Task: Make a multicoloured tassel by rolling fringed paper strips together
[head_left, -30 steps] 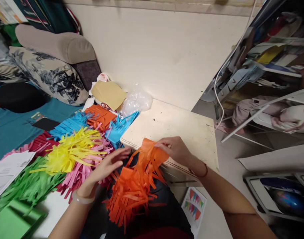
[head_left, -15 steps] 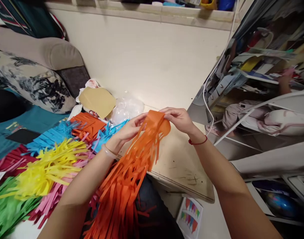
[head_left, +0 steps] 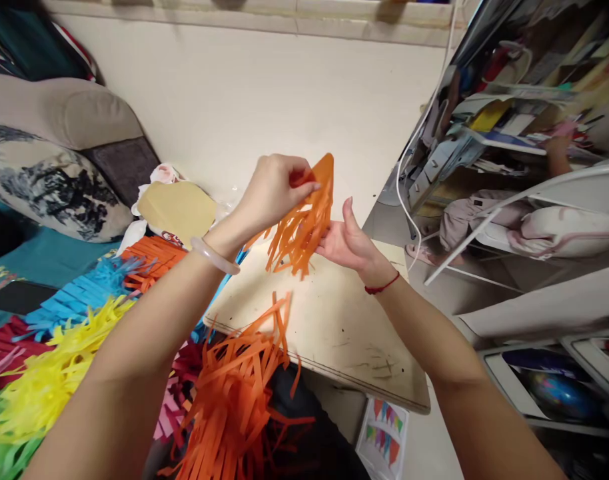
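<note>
Pinched in my left hand [head_left: 279, 190] is the upper band of a fringed orange paper piece [head_left: 309, 220], its strips hanging over the wooden board. My right hand [head_left: 349, 241] is spread, palm up, beside the lower strips, thumb raised; whether its fingertips touch them I cannot tell. A larger heap of orange fringe [head_left: 234, 400] lies on my lap, below the board's front edge. The wooden board [head_left: 334, 320] is under both hands.
Yellow fringe [head_left: 59, 373], blue fringe [head_left: 79, 293] and other coloured fringes lie at the left. A tan paper piece [head_left: 177, 210] is near the wall. At the right stand a white chair frame [head_left: 484, 223] and cluttered shelves, with a person's arm [head_left: 558, 155].
The held orange piece has been lifted up and apart from the orange heap on my lap. My left hand has risen; my right hand has let go of the top band and opened lower down.
</note>
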`<state>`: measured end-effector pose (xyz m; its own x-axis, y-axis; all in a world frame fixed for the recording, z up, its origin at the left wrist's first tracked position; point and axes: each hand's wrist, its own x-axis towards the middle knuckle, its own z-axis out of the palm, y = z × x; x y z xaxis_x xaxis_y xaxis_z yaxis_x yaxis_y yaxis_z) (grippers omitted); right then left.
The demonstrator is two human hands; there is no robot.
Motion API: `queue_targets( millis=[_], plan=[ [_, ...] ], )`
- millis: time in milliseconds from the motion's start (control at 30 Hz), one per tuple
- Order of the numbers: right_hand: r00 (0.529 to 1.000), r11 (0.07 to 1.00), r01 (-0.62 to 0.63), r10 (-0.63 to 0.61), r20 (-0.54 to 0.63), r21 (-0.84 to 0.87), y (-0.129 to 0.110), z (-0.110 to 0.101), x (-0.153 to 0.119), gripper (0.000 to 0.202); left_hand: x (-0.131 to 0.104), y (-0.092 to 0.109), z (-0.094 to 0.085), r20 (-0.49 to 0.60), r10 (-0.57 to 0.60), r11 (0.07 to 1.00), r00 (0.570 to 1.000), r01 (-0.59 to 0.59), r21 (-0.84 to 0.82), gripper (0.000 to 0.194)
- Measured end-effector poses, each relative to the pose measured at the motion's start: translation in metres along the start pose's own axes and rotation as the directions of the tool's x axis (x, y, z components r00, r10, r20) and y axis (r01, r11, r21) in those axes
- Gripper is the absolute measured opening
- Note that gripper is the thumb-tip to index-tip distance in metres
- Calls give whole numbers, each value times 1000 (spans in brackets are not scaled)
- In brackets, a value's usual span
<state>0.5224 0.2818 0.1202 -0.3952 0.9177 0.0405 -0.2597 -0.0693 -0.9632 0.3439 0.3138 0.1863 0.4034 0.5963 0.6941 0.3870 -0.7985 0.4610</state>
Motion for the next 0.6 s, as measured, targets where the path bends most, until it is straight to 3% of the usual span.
queue_targets(
  millis=[100, 233, 333, 400, 467, 500, 533, 600],
  plan=[
    [999, 999, 26, -27, -22, -40, -2, -3, 0, 37, -4, -6, -11, 84, 154, 972, 985, -166, 164, 22],
    [996, 996, -74, 72, -51, -44, 3, -31, -8, 9, -37, -9, -23, 238, 297, 819, 925, -375, 435, 28],
    [987, 977, -149, 157, 42, -151, 5, -58, -20, 21, -66, -7, -19, 406, 338, 705, 849, -514, 489, 33],
    [977, 929, -163, 200, 80, -331, 0, -76, -29, 34, -83, -5, -9, 471, 369, 686, 801, -577, 443, 32],
    [968, 795, -153, 241, 74, -587, -10, -89, -39, 46, -97, -7, 4, 496, 363, 716, 788, -577, 393, 30],
    [971, 681, -136, 236, 40, -719, -16, -92, -44, 51, -102, -9, 11, 501, 328, 751, 801, -543, 376, 28],
    [983, 546, -109, 186, -7, -830, -20, -90, -50, 55, -106, -11, 16, 502, 268, 796, 822, -483, 366, 26],
    [996, 294, -44, -59, -65, -955, -21, -70, -64, 62, -109, -19, 26, 481, 114, 886, 870, -308, 346, 21]
  ],
)
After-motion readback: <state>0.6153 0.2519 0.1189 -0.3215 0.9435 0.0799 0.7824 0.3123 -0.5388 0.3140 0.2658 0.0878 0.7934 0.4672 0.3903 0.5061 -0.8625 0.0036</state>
